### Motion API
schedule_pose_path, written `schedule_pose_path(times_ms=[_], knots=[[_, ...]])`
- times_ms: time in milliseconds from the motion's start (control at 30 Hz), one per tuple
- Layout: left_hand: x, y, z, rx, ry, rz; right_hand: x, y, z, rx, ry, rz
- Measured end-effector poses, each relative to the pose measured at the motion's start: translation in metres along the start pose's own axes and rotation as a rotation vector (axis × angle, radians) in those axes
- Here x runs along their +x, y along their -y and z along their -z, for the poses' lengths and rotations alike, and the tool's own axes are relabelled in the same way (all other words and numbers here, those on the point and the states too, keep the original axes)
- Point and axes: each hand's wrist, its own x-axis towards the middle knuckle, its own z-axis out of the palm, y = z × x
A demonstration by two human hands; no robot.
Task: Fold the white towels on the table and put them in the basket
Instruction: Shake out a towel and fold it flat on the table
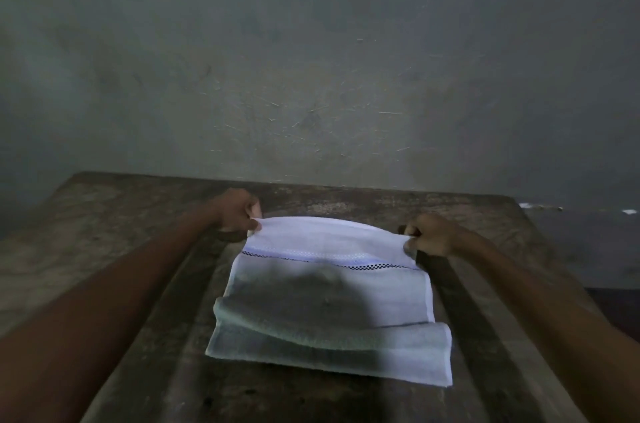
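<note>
Left hand, right hand pinch white towel far corners; worn table, grey wall behind

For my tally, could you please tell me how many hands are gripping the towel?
2: the left hand pinches the far left corner of the towel; the right hand pinches its far right corner.
</note>
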Motion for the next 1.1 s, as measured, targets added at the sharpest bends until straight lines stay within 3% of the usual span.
schedule_pose_path(times_ms=[133, 267, 367, 433, 500, 600, 667, 733, 867, 933, 1033, 1100], knots=[[-0.035, -0.009, 0.036, -0.181, -0.009, -0.035, -0.033, 0.005, 0.036, 0.095, 0.031, 0.056], [-0.079, -0.028, 0.086, -0.183, -0.071, -0.138, -0.079, 0.027, 0.090, 0.183, -0.016, 0.139], [-0.112, -0.052, 0.121, -0.085, -0.143, -0.171, -0.116, 0.050, 0.131, 0.024, -0.015, 0.184], [-0.132, -0.067, 0.146, -0.027, -0.253, -0.206, -0.137, 0.064, 0.155, -0.097, -0.172, 0.206], [-0.152, -0.076, 0.170, 0.004, -0.400, -0.234, -0.155, 0.070, 0.175, -0.046, -0.313, 0.246], [-0.177, -0.088, 0.193, 0.002, -0.494, -0.250, -0.181, 0.075, 0.194, 0.006, -0.346, 0.248], [-0.191, -0.096, 0.201, 0.003, -0.522, -0.271, -0.194, 0.079, 0.204, -0.002, -0.498, 0.250], [-0.200, -0.102, 0.208, -0.029, -0.581, -0.278, -0.205, 0.088, 0.206, -0.029, -0.493, 0.273], [-0.213, -0.104, 0.216, -0.111, -0.512, -0.268, -0.219, 0.091, 0.206, 0.033, -0.552, 0.264], [-0.216, -0.104, 0.215, -0.180, -0.488, -0.274, -0.224, 0.089, 0.205, 0.152, -0.426, 0.268], [-0.219, -0.097, 0.213, -0.395, -0.429, -0.306, -0.225, 0.087, 0.202, 0.398, -0.515, 0.313], [-0.220, -0.090, 0.211, -0.559, -0.380, -0.339, -0.227, 0.087, 0.201, 0.541, -0.465, 0.316]])
